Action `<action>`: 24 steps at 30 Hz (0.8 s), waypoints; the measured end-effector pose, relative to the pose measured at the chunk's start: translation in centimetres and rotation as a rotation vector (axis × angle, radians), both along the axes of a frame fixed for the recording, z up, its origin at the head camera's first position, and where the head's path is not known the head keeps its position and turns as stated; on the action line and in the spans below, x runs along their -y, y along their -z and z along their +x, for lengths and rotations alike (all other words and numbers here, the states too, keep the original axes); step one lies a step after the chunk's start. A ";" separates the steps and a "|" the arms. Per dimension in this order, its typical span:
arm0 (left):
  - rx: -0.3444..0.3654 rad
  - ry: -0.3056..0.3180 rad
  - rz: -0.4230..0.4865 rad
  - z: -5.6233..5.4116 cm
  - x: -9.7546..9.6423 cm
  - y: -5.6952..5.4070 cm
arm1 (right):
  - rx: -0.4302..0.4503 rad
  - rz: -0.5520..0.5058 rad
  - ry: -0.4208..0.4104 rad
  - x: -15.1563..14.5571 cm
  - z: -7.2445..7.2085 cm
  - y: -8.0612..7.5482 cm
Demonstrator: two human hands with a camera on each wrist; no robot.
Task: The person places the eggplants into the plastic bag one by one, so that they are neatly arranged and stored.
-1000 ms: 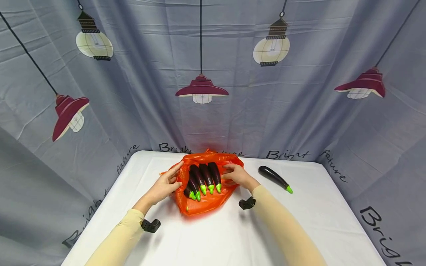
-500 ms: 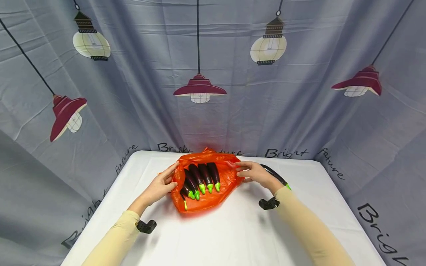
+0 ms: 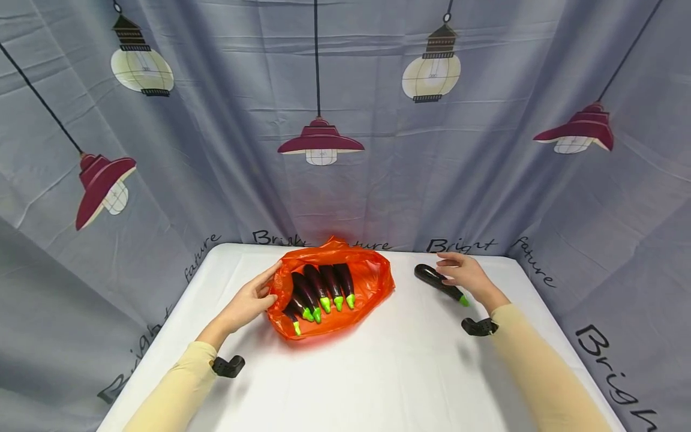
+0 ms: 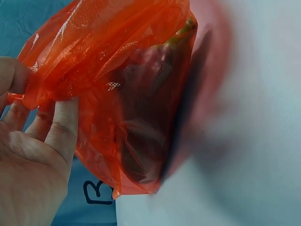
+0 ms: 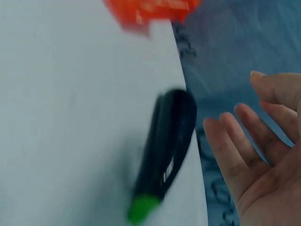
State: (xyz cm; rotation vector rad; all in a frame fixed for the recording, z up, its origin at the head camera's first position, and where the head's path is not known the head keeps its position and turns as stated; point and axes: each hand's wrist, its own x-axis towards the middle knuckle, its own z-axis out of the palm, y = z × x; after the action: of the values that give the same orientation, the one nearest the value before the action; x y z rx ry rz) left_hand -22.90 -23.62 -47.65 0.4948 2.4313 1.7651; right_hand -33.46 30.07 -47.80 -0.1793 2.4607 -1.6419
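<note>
An orange plastic bag [image 3: 375,291] lies with its mouth spread, and several dark eggplants [image 3: 314,282] with green stems rest inside. My left hand [image 3: 243,307] pinches the bag's left rim between thumb and fingers, as the left wrist view shows with the hand [image 4: 35,165] at the gathered plastic [image 4: 89,47]. One more eggplant [image 3: 428,274] lies alone on the right of the table. Over it hovers my right hand [image 3: 468,279], fingers loosely bent and holding nothing. In the right wrist view that hand [image 5: 263,165] is apart from the lone eggplant [image 5: 164,146].
A white cloth covers the table [image 3: 345,384]. Grey-blue curtains [image 3: 378,192] printed with lamps and lettering hang close behind the table and along both sides. Each wrist carries a small black camera [image 3: 479,327].
My right hand has left the bag's right side and moved right to above the lone eggplant. The left hand keeps its grip; the bag's left rim has shifted slightly left.
</note>
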 end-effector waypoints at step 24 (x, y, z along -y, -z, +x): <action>0.029 0.008 -0.046 0.7 2.5 -1.4 | 0.041 0.292 0.034 -4.5 -0.7 4.2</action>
State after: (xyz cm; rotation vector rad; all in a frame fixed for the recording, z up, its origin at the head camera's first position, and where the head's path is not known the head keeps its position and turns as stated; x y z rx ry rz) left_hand -22.19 -26.13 -46.23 0.4701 2.4403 1.6973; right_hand -34.11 34.60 -51.99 -0.0628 2.6463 -1.2630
